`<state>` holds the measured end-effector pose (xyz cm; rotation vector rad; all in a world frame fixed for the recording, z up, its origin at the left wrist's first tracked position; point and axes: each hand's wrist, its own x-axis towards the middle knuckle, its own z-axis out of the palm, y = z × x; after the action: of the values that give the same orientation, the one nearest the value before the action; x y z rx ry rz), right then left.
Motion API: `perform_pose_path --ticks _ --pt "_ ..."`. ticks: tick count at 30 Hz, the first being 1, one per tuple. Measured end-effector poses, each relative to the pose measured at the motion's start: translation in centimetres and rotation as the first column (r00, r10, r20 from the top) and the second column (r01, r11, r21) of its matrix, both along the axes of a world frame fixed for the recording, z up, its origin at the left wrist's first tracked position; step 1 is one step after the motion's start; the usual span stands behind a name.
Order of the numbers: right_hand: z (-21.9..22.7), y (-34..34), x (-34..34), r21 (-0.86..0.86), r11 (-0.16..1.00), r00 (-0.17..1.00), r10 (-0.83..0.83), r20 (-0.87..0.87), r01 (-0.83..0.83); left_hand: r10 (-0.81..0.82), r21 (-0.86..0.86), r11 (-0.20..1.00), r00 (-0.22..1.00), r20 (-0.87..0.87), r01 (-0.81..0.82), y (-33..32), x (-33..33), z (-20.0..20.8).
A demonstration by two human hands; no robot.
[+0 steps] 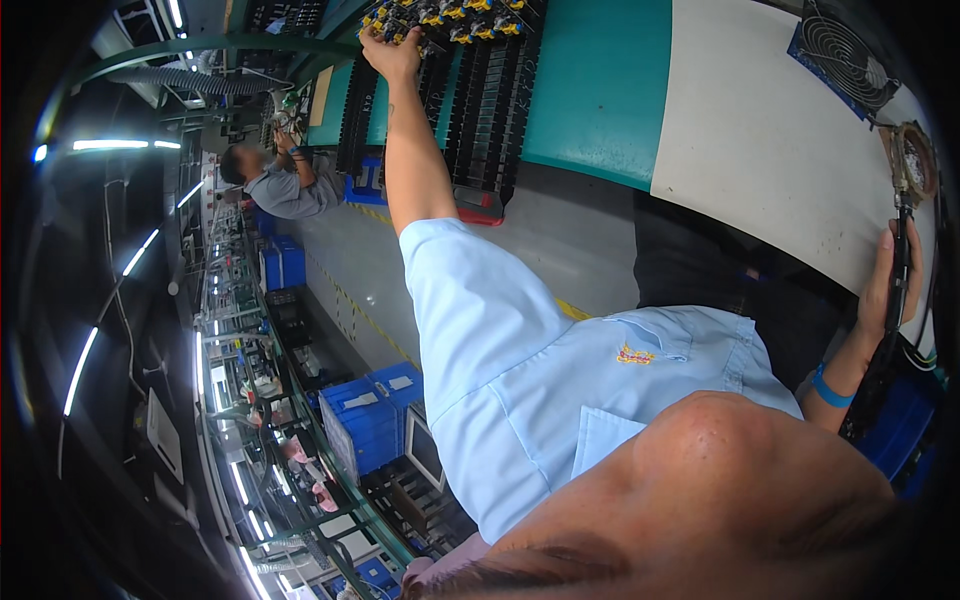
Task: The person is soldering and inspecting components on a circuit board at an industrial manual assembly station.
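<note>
My left hand (392, 57) is stretched out to the far side, with its fingers bent around one of the small yellow-and-black components (440, 14). Several more of these sit close together on long black slotted strips (490, 110). The fingertips are partly lost among the parts. On the far right, my right hand (882, 280) is closed round the black handle of what looks like a soldering iron (902, 245). The iron's metal end is beside a round tip-cleaning pot (912, 165) with silvery material inside.
A fan with a wire guard (845, 55) stands at the upper right on the white work surface (760, 130), beside a green mat (600, 100). Another person (285, 185) works farther along on the left. Blue crates (370, 420) stand on the floor near a bench with equipment.
</note>
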<state>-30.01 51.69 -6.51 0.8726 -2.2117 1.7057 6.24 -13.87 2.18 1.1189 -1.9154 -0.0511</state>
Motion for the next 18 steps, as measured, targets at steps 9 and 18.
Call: perform_pose_path --ticks 9,18 --pt "-0.1 0.3 -0.2 0.028 1.0 1.0 -0.002 0.003 0.002 -0.04 -0.032 0.999 0.999 -0.029 0.039 0.5 0.0 -0.3" --pt "0.0 0.2 -0.3 0.032 0.999 1.0 0.01 -0.001 -0.01 -0.135 0.025 0.99 0.985 -0.102 0.139 0.9 0.4 0.3"
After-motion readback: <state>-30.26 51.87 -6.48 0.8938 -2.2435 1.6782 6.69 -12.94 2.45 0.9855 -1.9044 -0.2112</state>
